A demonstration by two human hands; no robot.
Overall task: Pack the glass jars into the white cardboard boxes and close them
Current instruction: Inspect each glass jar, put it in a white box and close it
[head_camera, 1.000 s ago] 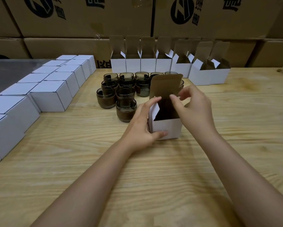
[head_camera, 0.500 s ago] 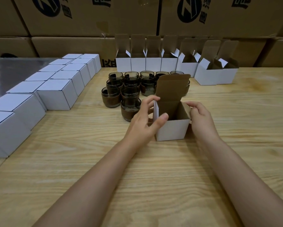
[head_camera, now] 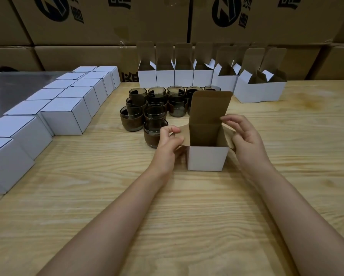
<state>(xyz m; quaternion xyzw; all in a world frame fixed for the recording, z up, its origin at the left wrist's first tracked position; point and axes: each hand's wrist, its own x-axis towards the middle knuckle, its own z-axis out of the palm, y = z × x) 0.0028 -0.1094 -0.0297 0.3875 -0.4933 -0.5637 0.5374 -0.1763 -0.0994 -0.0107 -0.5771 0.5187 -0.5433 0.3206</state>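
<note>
On the counter (head_camera: 187, 206), pinching side flaps (head_camera: 185, 130) of the open white box (head_camera: 207, 158) with left hand (head_camera: 168, 144) and right hand (head_camera: 246, 140).

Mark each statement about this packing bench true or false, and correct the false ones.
1. The open box between the hands has its lid standing up. True.
2. The left hand holds a glass jar. False: it pinches the open box's left side flap.
3. The closed white boxes sit along the left side of the table. True.
4. The glass jars stand nearer the camera than the open box. False: they stand behind it, to its left.
5. The back-row boxes are all shut. False: their lids stand open.
6. The right hand is at the open box's right flap. True.
</note>
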